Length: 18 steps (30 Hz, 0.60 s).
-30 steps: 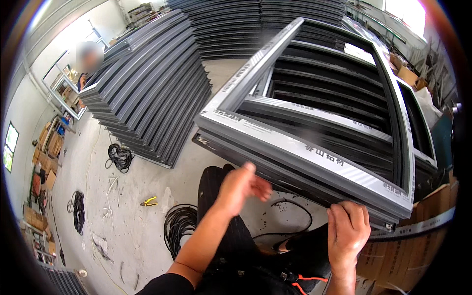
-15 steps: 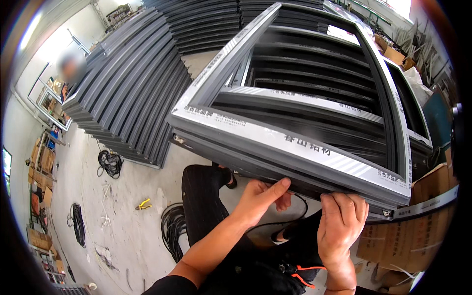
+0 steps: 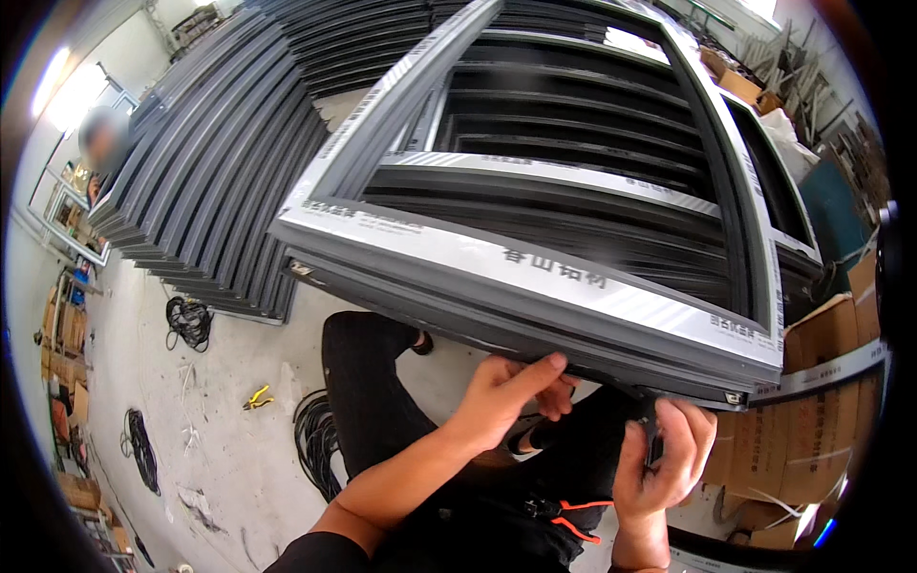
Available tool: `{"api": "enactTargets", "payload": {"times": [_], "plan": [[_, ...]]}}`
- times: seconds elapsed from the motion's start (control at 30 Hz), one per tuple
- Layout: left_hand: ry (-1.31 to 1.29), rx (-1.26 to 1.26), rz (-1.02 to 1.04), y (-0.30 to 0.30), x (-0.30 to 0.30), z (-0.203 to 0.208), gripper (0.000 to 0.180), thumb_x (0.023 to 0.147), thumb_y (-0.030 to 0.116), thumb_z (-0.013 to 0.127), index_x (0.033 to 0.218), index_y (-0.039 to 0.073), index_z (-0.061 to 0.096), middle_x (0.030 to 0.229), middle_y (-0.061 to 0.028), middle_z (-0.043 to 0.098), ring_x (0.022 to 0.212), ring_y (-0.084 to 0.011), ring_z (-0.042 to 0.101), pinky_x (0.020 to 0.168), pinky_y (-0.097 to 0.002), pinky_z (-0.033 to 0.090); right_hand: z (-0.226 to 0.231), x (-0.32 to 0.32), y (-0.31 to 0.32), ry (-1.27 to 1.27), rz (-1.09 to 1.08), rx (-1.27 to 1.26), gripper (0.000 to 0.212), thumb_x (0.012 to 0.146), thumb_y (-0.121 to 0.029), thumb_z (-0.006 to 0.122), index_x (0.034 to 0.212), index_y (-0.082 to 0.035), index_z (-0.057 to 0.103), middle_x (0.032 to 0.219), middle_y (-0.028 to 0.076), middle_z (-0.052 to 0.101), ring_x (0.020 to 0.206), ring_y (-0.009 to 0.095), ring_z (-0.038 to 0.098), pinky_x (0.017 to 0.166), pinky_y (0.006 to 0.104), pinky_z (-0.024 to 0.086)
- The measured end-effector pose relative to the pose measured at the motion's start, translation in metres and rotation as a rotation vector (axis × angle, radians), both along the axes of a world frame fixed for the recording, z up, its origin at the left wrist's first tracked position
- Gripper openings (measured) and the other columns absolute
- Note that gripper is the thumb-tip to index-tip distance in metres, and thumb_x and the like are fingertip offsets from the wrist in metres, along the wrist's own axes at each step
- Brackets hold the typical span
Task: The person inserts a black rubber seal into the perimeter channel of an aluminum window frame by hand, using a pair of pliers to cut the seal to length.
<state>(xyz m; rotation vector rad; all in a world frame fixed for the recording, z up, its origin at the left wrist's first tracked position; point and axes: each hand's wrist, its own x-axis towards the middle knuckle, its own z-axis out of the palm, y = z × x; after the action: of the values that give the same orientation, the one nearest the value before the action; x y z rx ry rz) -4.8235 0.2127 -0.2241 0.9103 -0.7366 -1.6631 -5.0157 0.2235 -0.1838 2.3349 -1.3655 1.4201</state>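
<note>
A dark grey window frame [image 3: 449,279] with white printed film on its faces lies tilted in front of me, its near edge above my knees. My left hand [image 3: 511,396] is closed at the underside of that edge, thumb lying along it and fingers curled below. My right hand [image 3: 666,456] is a little below the near right corner, apart from the frame. Between its thumb and bent fingers is a piece of black rubber strip [image 3: 653,441], which seems to run up to the frame's edge. What the left fingers hold is mostly hidden.
Tall stacks of dark frames [image 3: 205,172] stand at left and behind. On the floor are coils of black strip [image 3: 315,441], a black cord bundle [image 3: 188,323] and yellow-handled pliers [image 3: 258,397]. Cardboard boxes [image 3: 783,449] fill the right side. Another person [image 3: 100,153] is at far left.
My right hand has come off the frame's edge and dropped slightly, now pinching black strip. The left hand stays at the edge. The whole view has shifted, moving the frame leftward in it.
</note>
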Motion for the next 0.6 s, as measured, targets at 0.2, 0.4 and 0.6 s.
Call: {"api": "enactTargets", "payload": {"times": [0.2, 0.4, 0.6], "plan": [[-0.015, 0.068, -0.024, -0.003, -0.021, 0.0, 0.042, 0.093, 0.037, 0.057, 0.086, -0.004, 0.066, 0.067, -0.0065, 0.062, 0.06, -0.012, 0.057, 0.055, -0.0238, 0.043, -0.024, -0.024, 0.017, -0.927, 0.192, 0.967, 0.031, 0.088, -0.027, 0.062, 0.087, 0.003, 0.06, 0.07, 0.009, 0.06, 0.052, 0.01, 0.05, 0.045, 0.0206, 0.034], [-0.038, 0.081, 0.033, -0.005, -0.039, 0.001, 0.041, 0.093, 0.037, 0.058, 0.082, -0.002, 0.065, 0.062, -0.0034, 0.058, 0.056, -0.009, 0.053, 0.053, -0.022, 0.041, -0.035, -0.008, -0.011, -1.28, 0.436, 1.189, 0.043, 0.09, -0.036, 0.061, 0.087, 0.007, 0.063, 0.071, 0.012, 0.061, 0.052, 0.011, 0.046, 0.045, 0.0216, 0.031], [-0.044, 0.103, 0.088, -0.002, -0.042, 0.007, 0.038, 0.093, 0.034, 0.058, 0.081, -0.001, 0.065, 0.061, -0.003, 0.057, 0.055, -0.0094, 0.053, 0.053, -0.0228, 0.04, -0.028, 0.005, -0.017, -1.295, 0.238, 1.18, 0.039, 0.09, -0.031, 0.059, 0.079, 0.006, 0.065, 0.063, 0.011, 0.062, 0.05, 0.011, 0.051, 0.044, 0.0223, 0.034]]}}
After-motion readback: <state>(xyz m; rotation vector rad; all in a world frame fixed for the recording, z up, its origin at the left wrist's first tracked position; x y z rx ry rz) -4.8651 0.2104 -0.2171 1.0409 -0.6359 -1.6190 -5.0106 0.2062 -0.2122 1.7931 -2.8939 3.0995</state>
